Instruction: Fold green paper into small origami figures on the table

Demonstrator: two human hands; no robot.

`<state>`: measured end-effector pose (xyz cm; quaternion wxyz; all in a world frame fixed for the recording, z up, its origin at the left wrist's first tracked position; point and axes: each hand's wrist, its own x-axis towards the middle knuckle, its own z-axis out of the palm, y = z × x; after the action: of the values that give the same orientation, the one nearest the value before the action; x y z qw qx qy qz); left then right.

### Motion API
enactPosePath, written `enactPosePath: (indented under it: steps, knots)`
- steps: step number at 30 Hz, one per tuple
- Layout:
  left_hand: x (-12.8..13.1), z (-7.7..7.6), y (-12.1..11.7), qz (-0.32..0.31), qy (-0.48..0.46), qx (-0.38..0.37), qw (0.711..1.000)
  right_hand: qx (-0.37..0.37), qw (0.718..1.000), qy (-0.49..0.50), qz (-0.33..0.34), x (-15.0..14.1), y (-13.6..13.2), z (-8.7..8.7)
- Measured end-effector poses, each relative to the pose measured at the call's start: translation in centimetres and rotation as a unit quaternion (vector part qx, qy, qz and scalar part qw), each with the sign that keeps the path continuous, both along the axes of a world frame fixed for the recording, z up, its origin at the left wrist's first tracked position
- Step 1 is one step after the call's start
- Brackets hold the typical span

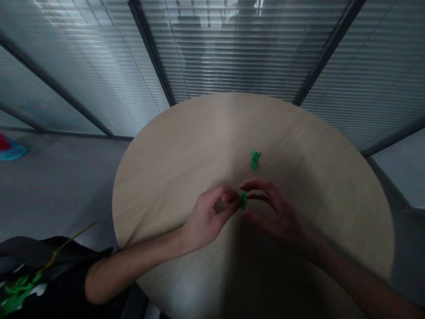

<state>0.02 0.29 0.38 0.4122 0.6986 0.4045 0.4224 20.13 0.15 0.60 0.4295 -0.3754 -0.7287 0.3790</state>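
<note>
A small green leaf-like piece [244, 200] is pinched between the thumb and fingertips of my left hand [207, 217], above the middle of the round table. My right hand [282, 217] curves around the piece from the other side. Its thumb and fingers are apart, and whether a fingertip touches the piece I cannot tell. A second small green piece [255, 160], similar in colour and shape, lies on the tabletop just beyond my right fingertips.
The round wooden table [172, 155] stands close to glass partitions with blinds [212, 57]. At lower left, green leafy parts [20, 290] and a thin yellow stem [71, 240] lie on something black. A blue and red object [13, 149] is on the floor at far left.
</note>
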Motion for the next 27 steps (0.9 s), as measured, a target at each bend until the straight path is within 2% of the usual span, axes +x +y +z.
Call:
enactPosePath:
  steps: [2,4,8,12,16,20,24,27]
  knots:
    - [0.2,0.2,0.3,-0.004,-0.067,-0.113,0.991,-0.103,0.994,0.038,0.003,-0.2,0.0,-0.2]
    - [0.3,0.2,0.6,-0.023,-0.119,-0.180,0.976,-0.177,0.982,0.064,0.014,-0.2,0.2,-0.2]
    - [0.4,0.2,0.8,-0.062,-0.176,-0.247,0.951,-0.273,0.953,0.116,0.054,-0.2,0.5,0.3]
    - [0.4,0.0,0.8,-0.084,-0.200,-0.276,0.936,-0.344,0.923,0.160,0.061,-0.3,0.6,0.7]
    - [0.4,0.0,0.8,-0.078,-0.183,-0.263,0.944,-0.374,0.908,0.181,0.053,-0.4,0.5,0.6]
    - [0.6,0.1,0.6,-0.023,-0.148,-0.222,0.964,-0.381,0.906,0.181,0.029,-0.3,0.6,0.4]
    - [0.6,0.3,0.0,0.027,-0.090,-0.140,0.986,-0.322,0.934,0.156,-0.009,-0.2,0.6,0.0]
    - [0.5,0.3,-0.3,0.025,-0.032,-0.079,0.996,-0.261,0.955,0.135,-0.048,-0.3,0.5,-0.3]
